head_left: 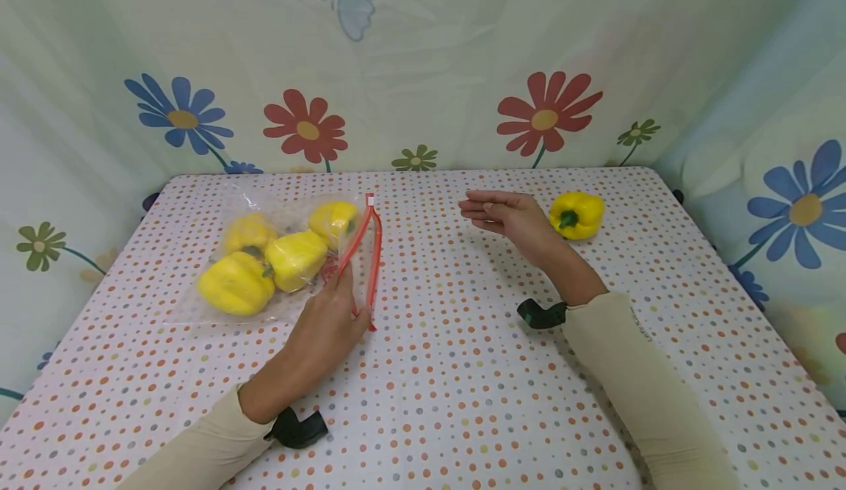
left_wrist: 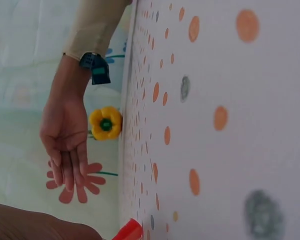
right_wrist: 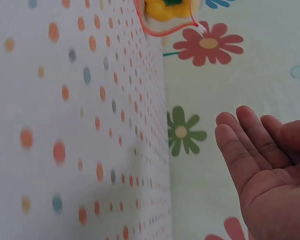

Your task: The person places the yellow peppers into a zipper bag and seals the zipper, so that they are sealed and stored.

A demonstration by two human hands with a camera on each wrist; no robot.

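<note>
A clear zip bag (head_left: 218, 203) with a red zip edge (head_left: 376, 269) lies on the left of the table, its mouth spread toward the right. Inside it are several yellow bell peppers (head_left: 236, 284). My left hand (head_left: 330, 321) pinches the near side of the bag's red edge between thumb and fingers. Held above the table, my right hand (head_left: 505, 218) has its fingers straight and nothing in them; the right wrist view shows the palm (right_wrist: 280, 200). Just beyond it to the right, one loose yellow bell pepper (head_left: 581, 214) rests with its green stem toward me.
A dotted cloth covers the table (head_left: 449, 402). Behind it hangs a curtain (head_left: 436, 56) printed with flowers and a butterfly. A dark wrist mount (head_left: 300, 429) sits at the left cuff and another mount (head_left: 542, 314) at the right cuff.
</note>
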